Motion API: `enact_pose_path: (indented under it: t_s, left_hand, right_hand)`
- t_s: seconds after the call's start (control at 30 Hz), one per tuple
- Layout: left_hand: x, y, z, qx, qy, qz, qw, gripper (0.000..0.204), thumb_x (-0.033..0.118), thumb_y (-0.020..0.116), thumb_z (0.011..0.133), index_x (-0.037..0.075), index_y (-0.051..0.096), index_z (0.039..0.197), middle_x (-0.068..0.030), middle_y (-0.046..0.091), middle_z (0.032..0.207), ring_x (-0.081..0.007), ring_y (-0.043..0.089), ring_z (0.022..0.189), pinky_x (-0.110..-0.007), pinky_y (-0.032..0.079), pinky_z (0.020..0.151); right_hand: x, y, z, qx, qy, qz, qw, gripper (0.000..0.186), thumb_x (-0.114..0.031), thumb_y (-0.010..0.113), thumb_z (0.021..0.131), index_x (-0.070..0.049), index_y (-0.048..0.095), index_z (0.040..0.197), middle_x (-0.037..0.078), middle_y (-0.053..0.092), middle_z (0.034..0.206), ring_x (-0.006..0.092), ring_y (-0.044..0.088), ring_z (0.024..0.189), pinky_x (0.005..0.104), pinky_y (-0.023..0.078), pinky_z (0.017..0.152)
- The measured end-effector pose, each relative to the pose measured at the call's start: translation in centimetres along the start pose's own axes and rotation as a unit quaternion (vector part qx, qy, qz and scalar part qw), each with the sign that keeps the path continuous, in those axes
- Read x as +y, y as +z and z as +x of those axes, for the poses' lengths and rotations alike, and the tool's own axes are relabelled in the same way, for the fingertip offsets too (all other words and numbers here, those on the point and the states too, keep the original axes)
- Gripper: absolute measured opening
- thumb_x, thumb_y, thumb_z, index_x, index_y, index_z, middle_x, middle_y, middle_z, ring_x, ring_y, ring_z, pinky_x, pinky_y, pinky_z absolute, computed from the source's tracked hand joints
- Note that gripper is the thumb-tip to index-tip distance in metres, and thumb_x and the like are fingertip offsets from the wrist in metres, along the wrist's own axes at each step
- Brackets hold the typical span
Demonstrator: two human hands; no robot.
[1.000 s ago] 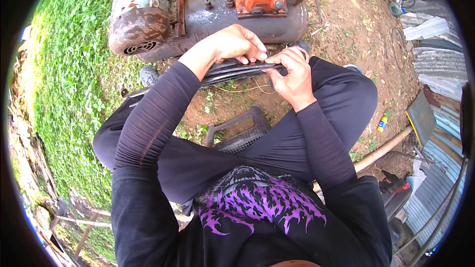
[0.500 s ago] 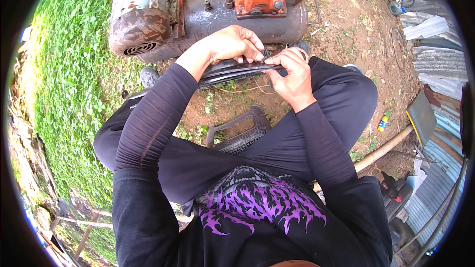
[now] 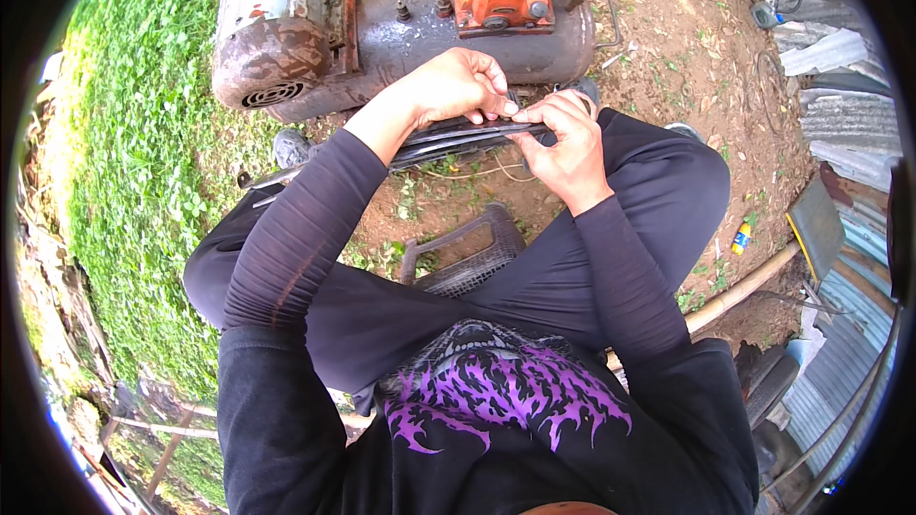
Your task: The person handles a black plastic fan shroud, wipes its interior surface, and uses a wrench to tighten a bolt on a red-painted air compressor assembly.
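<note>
Near the compressor (image 3: 396, 50), left hand (image 3: 456, 88) and right hand (image 3: 567, 145) seemingly pinch dark strips (image 3: 444, 143).

No words or numbers can be read for certain. Across the front of the black shirt (image 3: 668, 439), low in the middle of the frame, runs a purple print (image 3: 515, 386) of jagged, spiky strokes that resemble lettering but stay illegible. At the right of the frame, a small yellow bottle (image 3: 740, 238) carries blue and white markings, too small to make out.
</note>
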State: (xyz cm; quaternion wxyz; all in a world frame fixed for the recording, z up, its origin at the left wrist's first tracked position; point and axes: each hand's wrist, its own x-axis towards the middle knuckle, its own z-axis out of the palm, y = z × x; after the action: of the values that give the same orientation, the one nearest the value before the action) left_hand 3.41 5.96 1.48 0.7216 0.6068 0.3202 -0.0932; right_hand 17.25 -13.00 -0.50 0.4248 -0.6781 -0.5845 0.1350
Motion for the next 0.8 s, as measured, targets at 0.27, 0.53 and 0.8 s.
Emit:
enact_pose_path:
  t_s: [0.27, 0.53, 0.8]
  left_hand:
    - [1.2, 0.2, -0.6, 0.049, -0.055, 0.077, 0.994, 0.028, 0.009, 0.091, 0.085, 0.006, 0.066, 0.097, 0.0000, 0.070, 0.077, -0.0088, 0.065, 0.070, -0.025, 0.047, 0.055]
    - [0.3, -0.1, -0.1, 0.020, -0.050, -0.003, 0.999, 0.034, 0.003, 0.088, 0.085, 0.008, 0.056, 0.096, -0.0077, 0.079, 0.088, -0.0111, 0.069, 0.074, -0.024, 0.051, 0.057]
    - [-0.5, 0.3, 0.2, -0.003, -0.043, -0.075, 0.996, 0.034, -0.002, 0.086, 0.085, 0.009, 0.055, 0.094, -0.0111, 0.080, 0.095, -0.0119, 0.072, 0.077, -0.024, 0.052, 0.057]
  right_hand:
    - [-0.1, 0.0, -0.1, 0.011, 0.006, 0.010, 1.000, 0.022, -0.006, 0.088, 0.072, -0.009, 0.074, 0.089, 0.004, 0.072, 0.088, 0.0275, 0.068, 0.097, 0.0466, 0.041, 0.106]
    - [-0.3, -0.3, -0.1, 0.003, 0.017, 0.021, 1.000, 0.023, -0.006, 0.088, 0.071, -0.010, 0.074, 0.089, 0.004, 0.071, 0.087, 0.0271, 0.068, 0.096, 0.0465, 0.042, 0.105]
    - [-0.3, -0.2, -0.2, 0.004, 0.015, 0.020, 1.000, 0.023, -0.006, 0.088, 0.072, -0.010, 0.074, 0.089, 0.003, 0.071, 0.087, 0.0271, 0.068, 0.096, 0.0462, 0.041, 0.106]
